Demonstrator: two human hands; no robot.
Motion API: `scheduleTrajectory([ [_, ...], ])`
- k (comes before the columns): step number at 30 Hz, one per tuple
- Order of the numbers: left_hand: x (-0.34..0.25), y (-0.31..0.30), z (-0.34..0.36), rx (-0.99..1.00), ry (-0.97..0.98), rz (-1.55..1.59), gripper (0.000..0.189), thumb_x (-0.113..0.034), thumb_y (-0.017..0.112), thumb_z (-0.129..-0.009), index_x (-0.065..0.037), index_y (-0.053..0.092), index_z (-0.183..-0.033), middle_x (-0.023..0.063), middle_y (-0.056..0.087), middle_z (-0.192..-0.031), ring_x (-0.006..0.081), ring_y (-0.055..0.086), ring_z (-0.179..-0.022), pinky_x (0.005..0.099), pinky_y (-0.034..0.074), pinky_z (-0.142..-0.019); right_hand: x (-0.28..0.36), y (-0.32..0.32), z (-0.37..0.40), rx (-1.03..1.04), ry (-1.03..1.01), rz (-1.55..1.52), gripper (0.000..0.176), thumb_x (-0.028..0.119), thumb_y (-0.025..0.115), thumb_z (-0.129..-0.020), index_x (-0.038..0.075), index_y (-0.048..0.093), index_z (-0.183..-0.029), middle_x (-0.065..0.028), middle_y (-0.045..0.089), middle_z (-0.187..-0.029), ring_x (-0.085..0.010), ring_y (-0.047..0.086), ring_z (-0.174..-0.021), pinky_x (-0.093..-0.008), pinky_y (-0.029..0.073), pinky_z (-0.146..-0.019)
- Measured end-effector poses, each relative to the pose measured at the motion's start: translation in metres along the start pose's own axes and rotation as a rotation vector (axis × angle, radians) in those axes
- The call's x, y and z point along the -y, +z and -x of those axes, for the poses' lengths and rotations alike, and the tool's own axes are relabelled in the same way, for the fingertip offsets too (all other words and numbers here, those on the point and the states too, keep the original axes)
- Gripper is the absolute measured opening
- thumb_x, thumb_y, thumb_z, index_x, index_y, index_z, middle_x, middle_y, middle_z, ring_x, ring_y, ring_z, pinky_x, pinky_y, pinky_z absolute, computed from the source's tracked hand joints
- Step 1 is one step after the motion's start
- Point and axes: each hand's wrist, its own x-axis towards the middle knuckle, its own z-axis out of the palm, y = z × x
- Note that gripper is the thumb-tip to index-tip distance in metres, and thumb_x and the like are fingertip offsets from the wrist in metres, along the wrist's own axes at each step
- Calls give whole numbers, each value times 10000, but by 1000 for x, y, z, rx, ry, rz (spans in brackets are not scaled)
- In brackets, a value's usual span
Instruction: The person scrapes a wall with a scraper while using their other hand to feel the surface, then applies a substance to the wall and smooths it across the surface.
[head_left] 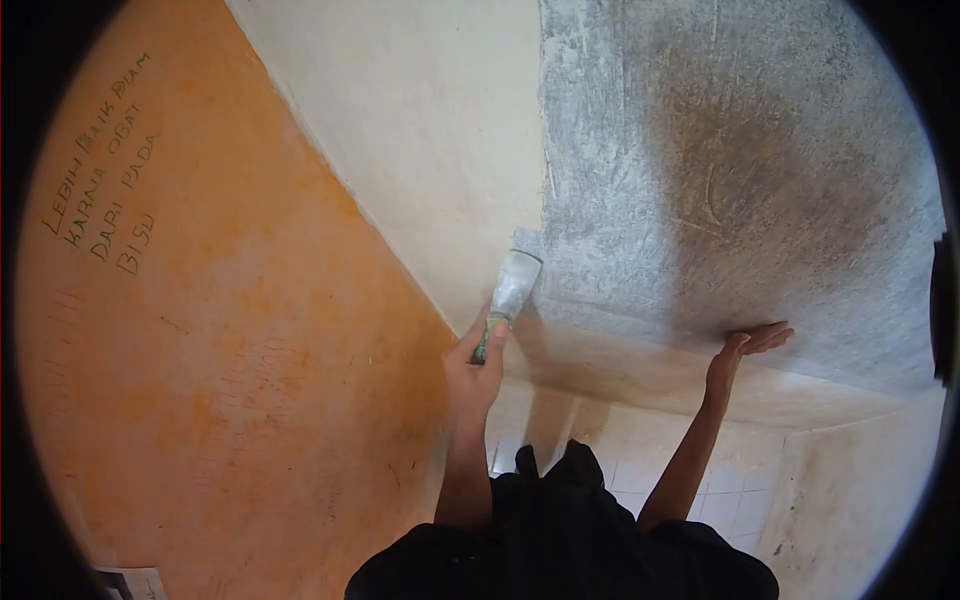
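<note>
My left hand (474,375) is wrapped round the green handle of a putty knife (515,285), blade pointing up. The metal blade lies at the border between cream paint and a large grey, scraped patch (610,190) of the wall. A small grey bare spot shows just past the blade's tip. On the right, my right hand (762,338) is open with fingers stretched out sideways, at the lower edge of the grey patch. It appears to rest against the surface, but the contact is hard to make out.
An orange wall (300,420) with handwritten words stands at my left, meeting the cream surface (430,140) along a slanting corner. White tiles (730,505) show low behind my right arm. A printed paper (135,583) is at the lower left.
</note>
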Motion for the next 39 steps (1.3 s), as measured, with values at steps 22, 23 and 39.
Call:
scheduleTrajectory([
  [22,-1,24,2,85,49,161,372,-210,625,-968,-43,616,-1300,-11,605,-691,41,475,-605,236,421,-533,-89,2,5,352,297,-101,1107,802,96,-883,-108,18,-1508,-311,23,-1586,-373,42,-1489,-418,65,-1197],
  [23,0,19,4,52,-33,100,373,-241,613,-976,-60,619,-1302,-11,589,-660,38,463,-581,240,413,-516,-86,5,5,295,231,-90,1100,797,108,-890,-109,9,-1507,-309,12,-1587,-371,36,-1490,-418,66,-1196],
  [39,-15,28,7,96,-125,159,412,-299,592,-991,-40,607,-1311,-37,533,-644,24,418,-573,230,369,-507,-43,-11,-1,366,207,-94,1051,783,146,-904,-18,-156,-1513,-284,-100,-1589,-358,-10,-1492,-418,57,-1193],
])
